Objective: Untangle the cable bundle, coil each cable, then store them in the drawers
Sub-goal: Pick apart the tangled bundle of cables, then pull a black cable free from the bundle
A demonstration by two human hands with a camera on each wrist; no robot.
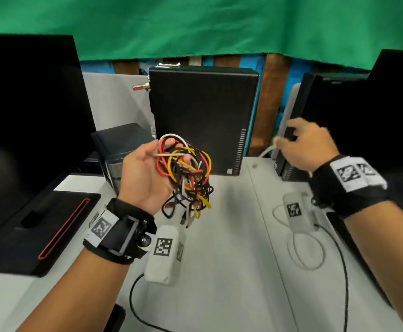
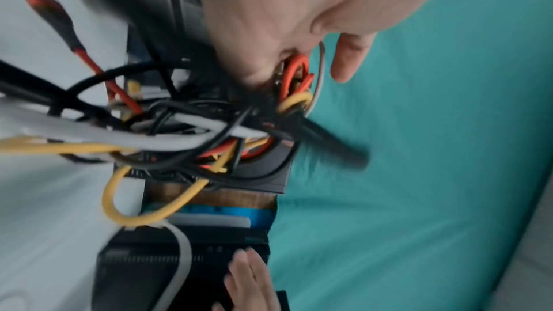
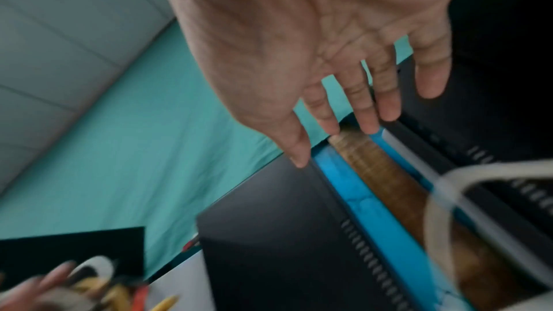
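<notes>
Cradling the bundle (image 1: pixel 186 173) in my left hand (image 1: pixel 145 173), I hold it palm-up above the counter (image 1: pixel 231 236), fingers curled into its top loops, just in front of the black computer (image 1: pixel 202 116). It is a knot of red, yellow, black and white cables; its upper part is looped round, while loose ends and plugs dangle below my palm, so its long axis runs roughly up and down. My right hand (image 1: pixel 306 147) is well apart to the right, near a second computer (image 1: pixel 294 130); in the right wrist view its fingers are spread and straight, a white cable (image 1: pixel 267 149) running beside it.
</notes>
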